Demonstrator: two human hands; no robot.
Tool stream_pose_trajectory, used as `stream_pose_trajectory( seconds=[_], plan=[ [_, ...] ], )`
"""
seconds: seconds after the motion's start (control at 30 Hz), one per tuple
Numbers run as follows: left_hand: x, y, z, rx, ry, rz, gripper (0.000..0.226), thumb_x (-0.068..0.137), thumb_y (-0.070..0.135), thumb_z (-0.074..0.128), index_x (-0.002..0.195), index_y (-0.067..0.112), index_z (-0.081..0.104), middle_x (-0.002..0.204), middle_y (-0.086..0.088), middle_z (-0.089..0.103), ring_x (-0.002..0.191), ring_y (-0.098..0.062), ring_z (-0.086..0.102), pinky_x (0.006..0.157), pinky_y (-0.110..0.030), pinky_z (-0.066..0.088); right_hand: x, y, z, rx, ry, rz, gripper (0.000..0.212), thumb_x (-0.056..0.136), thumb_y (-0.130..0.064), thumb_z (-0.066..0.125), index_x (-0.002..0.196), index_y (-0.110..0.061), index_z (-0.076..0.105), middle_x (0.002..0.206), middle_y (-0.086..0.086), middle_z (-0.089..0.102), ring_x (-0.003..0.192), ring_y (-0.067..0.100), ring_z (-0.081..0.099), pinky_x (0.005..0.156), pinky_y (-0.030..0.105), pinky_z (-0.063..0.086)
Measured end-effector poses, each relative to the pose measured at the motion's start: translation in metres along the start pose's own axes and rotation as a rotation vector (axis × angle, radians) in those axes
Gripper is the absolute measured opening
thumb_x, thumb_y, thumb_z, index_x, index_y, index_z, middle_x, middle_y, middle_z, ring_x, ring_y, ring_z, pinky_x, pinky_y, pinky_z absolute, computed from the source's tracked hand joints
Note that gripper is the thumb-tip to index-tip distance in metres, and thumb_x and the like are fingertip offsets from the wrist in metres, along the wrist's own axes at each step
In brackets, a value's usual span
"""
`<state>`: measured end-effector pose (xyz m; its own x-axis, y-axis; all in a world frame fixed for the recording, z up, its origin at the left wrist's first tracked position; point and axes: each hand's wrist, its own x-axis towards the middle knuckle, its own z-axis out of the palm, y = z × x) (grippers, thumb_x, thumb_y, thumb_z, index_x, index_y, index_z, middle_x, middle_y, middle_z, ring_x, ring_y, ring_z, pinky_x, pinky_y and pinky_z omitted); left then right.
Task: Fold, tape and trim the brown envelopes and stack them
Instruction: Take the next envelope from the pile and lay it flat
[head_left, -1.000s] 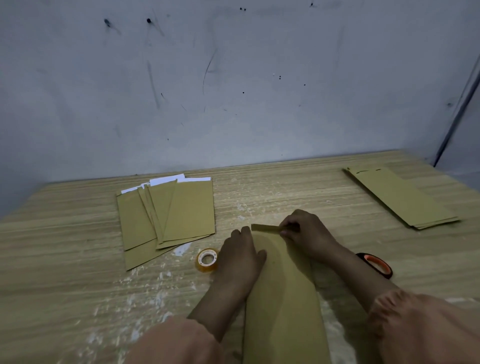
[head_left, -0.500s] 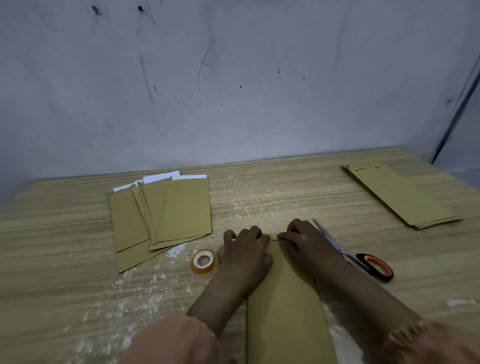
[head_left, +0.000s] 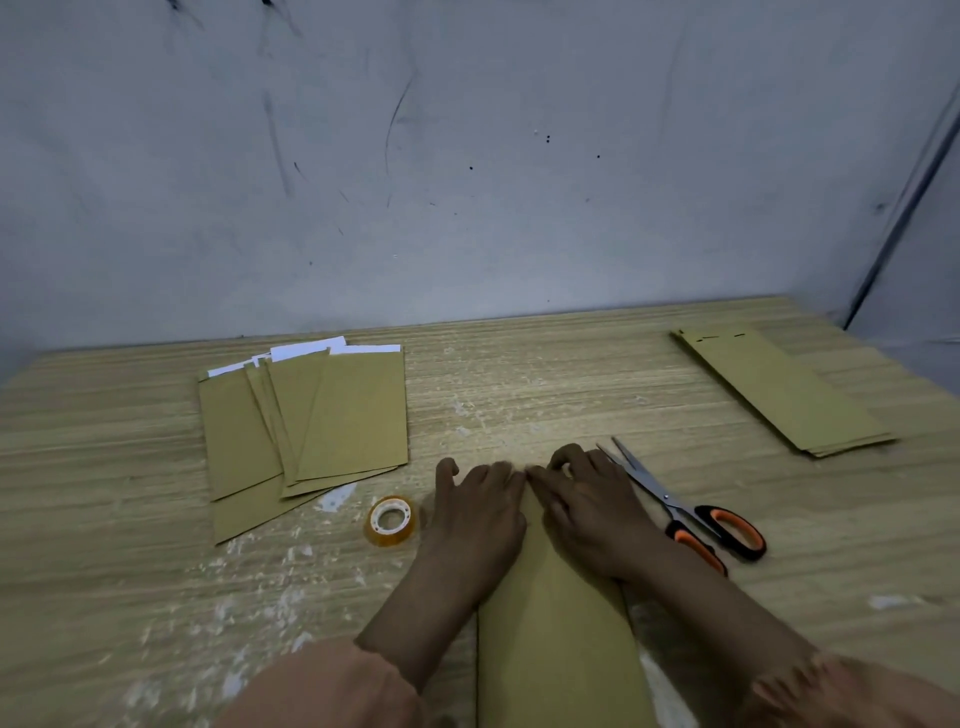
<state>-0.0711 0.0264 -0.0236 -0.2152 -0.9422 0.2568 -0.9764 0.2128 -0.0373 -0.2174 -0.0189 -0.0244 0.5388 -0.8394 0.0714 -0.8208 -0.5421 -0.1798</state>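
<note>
Both hands, left hand (head_left: 480, 506) and right hand (head_left: 589, 499), had moved together, fingers pressing flat the envelope (head_left: 558, 639) fold beside the scissors (head_left: 691, 512); creasing appeared done.

Both hands press on the far end of a brown envelope (head_left: 558, 623) lying on a wooden table (head_left: 104, 519), the left hand (head_left: 480, 506) and right hand (head_left: 592, 506) meeting fingertip to fingertip. A tape roll (head_left: 390, 521) sits just left of them, orange-handled scissors (head_left: 685, 512) just right. A fanned pile of envelopes (head_left: 306, 421) lies far left, a neat stack (head_left: 784, 392) far right.
</note>
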Motion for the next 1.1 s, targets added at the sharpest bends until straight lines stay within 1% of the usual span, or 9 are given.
stream_pose_trajectory(
  seconds=[0.2, 0.3, 0.37, 0.47, 0.57, 0.67, 0.87, 1.03, 1.1],
  plan=[
    [0.0, 0.0, 0.001, 0.004, 0.026, -0.043, 0.041, 0.069, 0.024, 0.033, 0.08, 0.021, 0.073, 0.081, 0.006, 0.069, 0.068, -0.008, 0.066, 0.076, -0.035, 0.026, -0.005, -0.011, -0.001, -0.046, 0.015, -0.012, 0.081, 0.073, -0.044, -0.007, 0.142, -0.027, 0.032, 0.139, -0.004, 0.032, 0.121, 0.017, 0.031, 0.088, 0.029, 0.022],
    [0.0, 0.0, -0.008, -0.018, -0.093, -0.085, 0.046, 0.09, 0.016, 0.029, 0.13, 0.014, 0.052, 0.139, -0.002, 0.048, 0.119, -0.01, 0.053, 0.102, -0.038, 0.018, -0.006, -0.014, -0.006, -0.05, -0.017, -0.009, 0.066, 0.083, -0.038, 0.007, 0.143, -0.025, 0.03, 0.141, -0.005, 0.031, 0.123, 0.017, 0.03, 0.091, 0.03, 0.023],
    [0.0, -0.004, -0.011, -0.066, -0.146, -0.134, 0.047, 0.098, 0.019, 0.028, 0.144, 0.016, 0.03, 0.151, 0.001, 0.028, 0.134, -0.013, 0.034, 0.109, -0.04, 0.007, -0.008, -0.016, -0.008, -0.054, -0.04, 0.006, 0.057, 0.091, -0.039, 0.01, 0.144, -0.026, 0.028, 0.142, -0.005, 0.031, 0.124, 0.018, 0.029, 0.094, 0.033, 0.024],
    [-0.015, -0.011, -0.017, -0.062, 0.089, -0.167, 0.037, 0.086, 0.028, 0.037, 0.108, 0.021, 0.065, 0.109, 0.004, 0.061, 0.103, -0.018, 0.056, 0.085, -0.034, 0.022, -0.011, -0.021, -0.007, -0.051, -0.058, 0.02, 0.049, 0.097, -0.04, 0.017, 0.145, -0.033, 0.023, 0.14, -0.003, 0.029, 0.125, 0.019, 0.027, 0.094, 0.037, 0.023],
    [-0.034, -0.024, -0.013, -0.026, 0.312, -0.231, 0.016, 0.069, 0.037, 0.064, 0.079, 0.024, 0.066, 0.08, 0.007, 0.061, 0.084, -0.017, 0.05, 0.071, -0.033, 0.024, -0.008, -0.028, -0.009, -0.03, -0.074, 0.042, 0.045, 0.099, -0.039, 0.025, 0.144, -0.036, 0.024, 0.135, 0.0, 0.029, 0.123, 0.021, 0.027, 0.093, 0.039, 0.023],
    [-0.052, -0.038, -0.014, -0.117, 0.348, -0.382, 0.034, 0.058, 0.033, 0.084, 0.08, 0.023, 0.061, 0.081, 0.005, 0.059, 0.085, -0.019, 0.046, 0.073, -0.034, 0.029, -0.007, -0.03, -0.009, -0.019, -0.084, 0.063, 0.044, 0.099, -0.039, 0.027, 0.143, -0.036, 0.025, 0.132, 0.002, 0.028, 0.121, 0.022, 0.026, 0.092, 0.039, 0.022],
    [-0.07, -0.051, -0.02, -0.157, 0.233, -0.578, 0.036, 0.067, 0.046, 0.075, 0.089, 0.024, 0.059, 0.094, 0.008, 0.051, 0.1, -0.021, 0.043, 0.075, -0.027, 0.01, -0.004, -0.032, -0.007, -0.023, -0.08, 0.071, 0.046, 0.098, -0.04, 0.025, 0.145, -0.039, 0.021, 0.134, 0.003, 0.026, 0.122, 0.023, 0.026, 0.094, 0.04, 0.022],
    [-0.066, -0.052, -0.013, 0.007, 0.157, -0.48, 0.039, 0.05, 0.042, 0.087, 0.071, 0.018, 0.066, 0.079, 0.0, 0.058, 0.079, -0.028, 0.055, 0.07, -0.038, 0.036, 0.001, -0.034, -0.005, 0.011, -0.079, 0.069, 0.045, 0.098, -0.038, 0.026, 0.143, -0.039, 0.024, 0.136, 0.002, 0.024, 0.123, 0.023, 0.024, 0.096, 0.04, 0.02],
    [-0.062, -0.049, -0.019, 0.074, 0.112, -0.49, 0.038, 0.062, 0.048, 0.08, 0.081, 0.018, 0.069, 0.089, 0.0, 0.059, 0.089, -0.026, 0.054, 0.076, -0.04, 0.035, 0.0, -0.034, -0.004, 0.015, -0.068, 0.069, 0.046, 0.098, -0.038, 0.026, 0.144, -0.039, 0.024, 0.136, 0.002, 0.024, 0.124, 0.022, 0.024, 0.096, 0.039, 0.019]
  ],
)
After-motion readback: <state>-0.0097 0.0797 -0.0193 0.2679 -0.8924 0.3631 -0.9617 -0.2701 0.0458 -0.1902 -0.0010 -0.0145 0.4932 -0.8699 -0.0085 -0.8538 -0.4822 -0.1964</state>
